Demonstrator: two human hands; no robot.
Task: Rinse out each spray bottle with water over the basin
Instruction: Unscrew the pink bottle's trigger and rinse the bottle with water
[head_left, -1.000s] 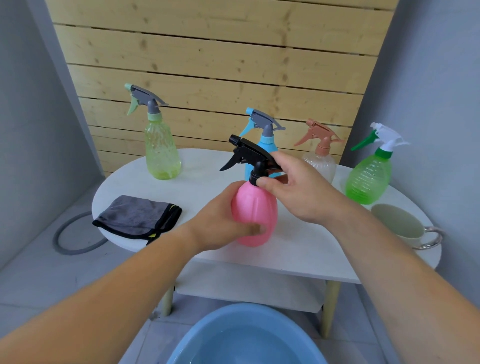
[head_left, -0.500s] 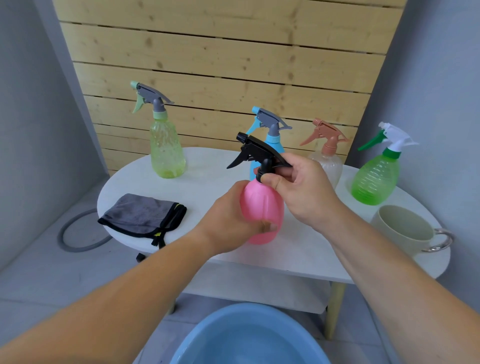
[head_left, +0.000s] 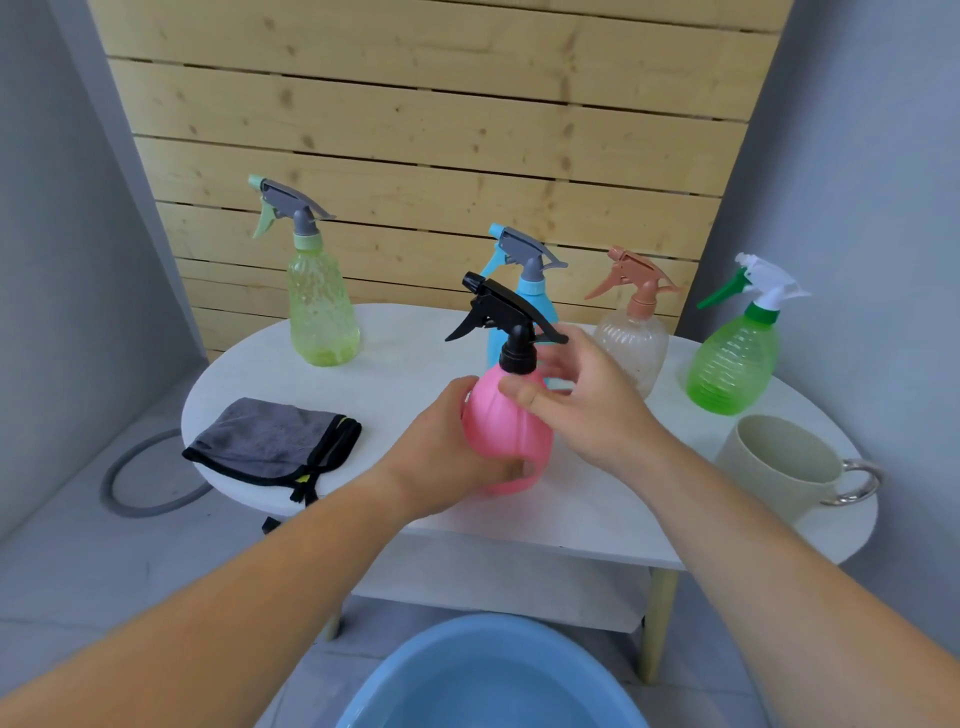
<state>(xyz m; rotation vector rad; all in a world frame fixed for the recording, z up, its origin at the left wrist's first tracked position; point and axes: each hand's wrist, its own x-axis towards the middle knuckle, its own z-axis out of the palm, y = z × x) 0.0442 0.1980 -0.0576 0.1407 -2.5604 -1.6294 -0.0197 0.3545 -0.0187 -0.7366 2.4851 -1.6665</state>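
Holding pink bottle (head_left: 506, 441) in left grip (head_left: 449, 462), right grip (head_left: 587, 410) at neck

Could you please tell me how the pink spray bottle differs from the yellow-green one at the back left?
The pink bottle is opaque with a black trigger head; the yellow-green bottle is see-through with a grey-and-mint head. The pink bottle is short and round, the yellow-green bottle taller and slimmer. The left hand grips the pink bottle; the yellow-green bottle stands untouched. Both are upright, heads on, nozzles pointing left.
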